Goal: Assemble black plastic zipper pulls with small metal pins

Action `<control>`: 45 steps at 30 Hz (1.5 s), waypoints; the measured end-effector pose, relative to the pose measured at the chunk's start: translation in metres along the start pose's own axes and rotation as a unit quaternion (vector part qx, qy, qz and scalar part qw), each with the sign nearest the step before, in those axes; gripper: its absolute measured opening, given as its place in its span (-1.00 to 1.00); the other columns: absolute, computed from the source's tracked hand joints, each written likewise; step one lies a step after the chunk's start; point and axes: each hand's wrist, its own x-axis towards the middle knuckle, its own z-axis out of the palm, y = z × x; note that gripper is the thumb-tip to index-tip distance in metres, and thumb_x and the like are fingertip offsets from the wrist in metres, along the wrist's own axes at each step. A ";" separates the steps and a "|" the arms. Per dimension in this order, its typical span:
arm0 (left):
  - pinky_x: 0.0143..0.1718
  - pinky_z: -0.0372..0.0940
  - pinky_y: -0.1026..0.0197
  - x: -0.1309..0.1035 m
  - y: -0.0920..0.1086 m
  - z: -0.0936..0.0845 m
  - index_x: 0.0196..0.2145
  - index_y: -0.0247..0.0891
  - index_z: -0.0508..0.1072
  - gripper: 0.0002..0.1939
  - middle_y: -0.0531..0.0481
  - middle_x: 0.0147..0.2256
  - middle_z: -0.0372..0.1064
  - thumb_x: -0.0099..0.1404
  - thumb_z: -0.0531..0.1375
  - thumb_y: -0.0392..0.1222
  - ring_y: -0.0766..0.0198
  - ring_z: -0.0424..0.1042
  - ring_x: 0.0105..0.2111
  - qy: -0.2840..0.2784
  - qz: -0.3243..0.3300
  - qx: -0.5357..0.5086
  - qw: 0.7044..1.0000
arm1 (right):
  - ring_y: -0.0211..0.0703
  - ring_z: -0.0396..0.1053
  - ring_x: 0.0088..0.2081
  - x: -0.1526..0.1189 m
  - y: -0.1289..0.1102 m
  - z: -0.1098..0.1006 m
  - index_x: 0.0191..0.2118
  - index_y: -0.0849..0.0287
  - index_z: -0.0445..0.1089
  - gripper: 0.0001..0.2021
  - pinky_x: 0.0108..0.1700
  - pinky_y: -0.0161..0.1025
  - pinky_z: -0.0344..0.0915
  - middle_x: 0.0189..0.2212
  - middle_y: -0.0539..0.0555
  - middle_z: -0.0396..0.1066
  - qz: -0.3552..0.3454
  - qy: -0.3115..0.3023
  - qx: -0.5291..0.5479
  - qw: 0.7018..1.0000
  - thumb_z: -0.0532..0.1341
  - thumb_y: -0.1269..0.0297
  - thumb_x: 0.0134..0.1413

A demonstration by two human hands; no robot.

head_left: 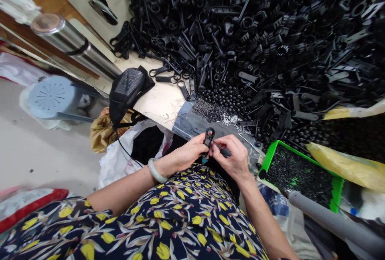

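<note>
In front of my lap, my left hand [192, 150] grips a black plastic part [209, 135] with a ring-shaped end pointing up. My right hand [233, 156] is closed beside it, fingertips meeting at the part's side. A dark elongated piece [225, 152] shows between the right fingers; its kind is unclear. Just beyond the hands, small silver pins [230, 119], tiny dark pieces [206, 110] and round black beads [225, 97] lie in piles on the worktop [156, 101].
A huge heap of black plastic parts [210, 19] covers the back. To the right stand a green tray [273, 152] of small black pieces and a grey bar [319, 212]. At left are a steel flask [75, 45], a black mesh pouch [130, 89] and a blue stool [51, 95].
</note>
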 end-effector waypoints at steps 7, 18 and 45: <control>-0.15 0.33 0.23 -0.001 -0.009 -0.002 -0.08 -0.21 0.56 -0.67 -0.07 -0.14 0.50 0.16 0.29 -0.30 0.23 0.39 -0.20 0.008 0.046 0.058 0.997 | -0.16 0.46 -0.31 0.002 0.003 0.006 -0.13 0.12 0.46 -0.90 -0.27 -0.20 0.39 -0.30 0.07 0.51 -0.025 0.006 -0.073 0.997 0.24 0.38 0.27; -0.16 0.31 0.25 0.003 -0.019 -0.005 -0.21 -0.21 0.42 -0.87 0.00 -0.26 0.39 0.25 0.21 -0.31 0.28 0.36 -0.27 0.005 0.069 0.114 0.991 | -0.13 0.52 -0.26 -0.010 0.007 0.012 0.00 0.13 0.51 -0.81 -0.21 -0.21 0.41 -0.26 0.10 0.59 -0.070 -0.010 -0.137 0.988 0.22 0.43 0.35; -0.22 0.38 0.18 0.009 -0.029 -0.016 -0.01 -0.24 0.32 -0.73 0.01 -0.34 0.48 0.35 0.02 -0.34 0.22 0.50 -0.33 0.024 0.062 0.340 0.938 | -0.28 0.55 -0.34 -0.013 0.008 0.020 -0.14 0.20 0.55 -0.91 -0.24 -0.37 0.37 -0.29 0.05 0.60 -0.052 0.011 -0.173 0.983 0.28 0.36 0.36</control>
